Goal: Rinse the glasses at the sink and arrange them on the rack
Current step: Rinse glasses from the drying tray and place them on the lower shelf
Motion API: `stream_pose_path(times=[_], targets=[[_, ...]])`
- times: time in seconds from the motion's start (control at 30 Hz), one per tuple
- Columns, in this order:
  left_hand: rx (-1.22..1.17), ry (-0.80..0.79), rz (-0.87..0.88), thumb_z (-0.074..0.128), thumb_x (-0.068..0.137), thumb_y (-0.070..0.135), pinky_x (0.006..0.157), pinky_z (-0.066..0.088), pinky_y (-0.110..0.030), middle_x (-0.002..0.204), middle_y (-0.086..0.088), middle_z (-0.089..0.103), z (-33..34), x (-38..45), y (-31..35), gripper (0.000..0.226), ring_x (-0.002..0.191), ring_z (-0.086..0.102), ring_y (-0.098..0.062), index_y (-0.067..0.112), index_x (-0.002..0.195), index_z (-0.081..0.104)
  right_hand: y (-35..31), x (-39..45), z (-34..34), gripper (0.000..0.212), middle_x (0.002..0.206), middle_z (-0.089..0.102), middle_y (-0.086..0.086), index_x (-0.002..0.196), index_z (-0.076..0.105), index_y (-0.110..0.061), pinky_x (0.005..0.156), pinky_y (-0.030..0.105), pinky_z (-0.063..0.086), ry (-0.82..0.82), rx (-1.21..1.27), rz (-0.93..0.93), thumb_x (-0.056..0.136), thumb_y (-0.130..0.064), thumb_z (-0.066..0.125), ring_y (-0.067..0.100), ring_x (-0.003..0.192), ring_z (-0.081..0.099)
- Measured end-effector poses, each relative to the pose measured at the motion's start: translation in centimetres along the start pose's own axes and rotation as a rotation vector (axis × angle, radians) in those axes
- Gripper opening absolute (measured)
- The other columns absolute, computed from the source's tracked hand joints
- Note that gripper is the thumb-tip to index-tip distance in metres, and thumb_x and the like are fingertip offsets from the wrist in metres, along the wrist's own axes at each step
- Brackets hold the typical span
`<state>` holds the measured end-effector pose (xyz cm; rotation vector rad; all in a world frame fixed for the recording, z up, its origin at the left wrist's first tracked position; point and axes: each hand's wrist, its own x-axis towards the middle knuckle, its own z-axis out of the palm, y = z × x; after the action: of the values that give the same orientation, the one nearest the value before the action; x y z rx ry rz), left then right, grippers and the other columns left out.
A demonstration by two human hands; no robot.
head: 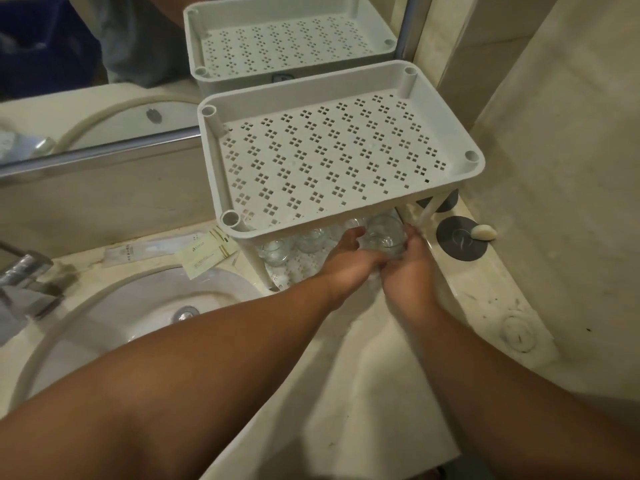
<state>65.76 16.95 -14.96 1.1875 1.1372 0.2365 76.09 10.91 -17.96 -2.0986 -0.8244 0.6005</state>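
A clear drinking glass is held between both hands at the front right of the white perforated rack, just under its top tray. My left hand wraps the glass from the left and my right hand from the right. Several more clear glasses stand on the rack's lower shelf, partly hidden by the top tray. The top tray holds nothing.
The white sink basin with its drain lies at the left, a chrome tap beside it. Paper sachets lie on the counter behind the basin. A grey round coaster with a soap piece sits right of the rack. A mirror is behind.
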Motion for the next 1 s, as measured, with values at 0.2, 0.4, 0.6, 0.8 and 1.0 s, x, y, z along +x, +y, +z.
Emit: stream_pose_path(times=[0.2, 0.4, 0.6, 0.8, 1.0], targets=[[-0.056, 0.070, 0.043, 0.069, 0.083, 0.027, 0.076, 0.049, -0.030, 0.133, -0.001, 0.056, -2.0, -2.7, -0.4, 0.064, 0.110, 0.062, -0.019, 0.032, 0.141, 0.043, -1.0, -2.4, 0.0, 0.062, 0.117, 0.061, 0.000, 0.141, 0.042, -0.022, 0.059, 0.010, 0.038, 0.022, -0.028, -0.023, 0.086, -0.011, 0.067, 0.006, 0.078, 0.063], [-0.026, 0.114, 0.107, 0.066, 0.088, 0.025, 0.066, 0.047, -0.024, 0.122, 0.004, 0.057, -5.1, -7.1, -1.6, 0.053, 0.098, 0.066, -0.015, 0.030, 0.137, 0.049, -3.3, -6.8, 0.3, 0.060, 0.133, 0.052, 0.000, 0.143, 0.040, -0.019, 0.059, 0.009, 0.035, -0.004, -0.028, -0.046, 0.089, -0.010, 0.063, -0.002, 0.077, 0.056], [0.066, 0.195, 0.212, 0.064, 0.080, 0.028, 0.091, 0.052, -0.035, 0.126, 0.005, 0.058, -10.0, -12.6, -3.1, 0.052, 0.113, 0.062, -0.020, 0.025, 0.132, 0.058, -7.0, -12.9, 3.6, 0.043, 0.120, 0.060, 0.001, 0.129, 0.051, -0.021, 0.080, 0.032, 0.052, -0.074, 0.094, -0.069, 0.090, -0.009, 0.061, 0.006, 0.083, 0.061], [-0.014, 0.322, 0.226, 0.066, 0.076, 0.031, 0.100, 0.049, -0.043, 0.121, 0.007, 0.060, -16.3, -17.8, -4.5, 0.047, 0.113, 0.062, -0.018, 0.026, 0.123, 0.063, -10.7, -18.9, 10.1, 0.036, 0.108, 0.059, -0.008, 0.121, 0.053, -0.027, 0.072, 0.031, 0.051, -0.256, 0.164, -0.122, 0.090, -0.009, 0.060, 0.016, 0.079, 0.067], [-0.055, 0.477, 0.246, 0.065, 0.080, 0.026, 0.100, 0.049, -0.044, 0.118, 0.007, 0.061, -24.3, -22.6, -6.8, 0.038, 0.111, 0.062, -0.017, 0.026, 0.118, 0.065, -15.3, -23.6, 16.1, 0.035, 0.107, 0.058, -0.013, 0.115, 0.052, -0.036, 0.065, 0.026, 0.047, -0.402, 0.161, -0.212, 0.090, -0.013, 0.059, 0.014, 0.078, 0.068]])
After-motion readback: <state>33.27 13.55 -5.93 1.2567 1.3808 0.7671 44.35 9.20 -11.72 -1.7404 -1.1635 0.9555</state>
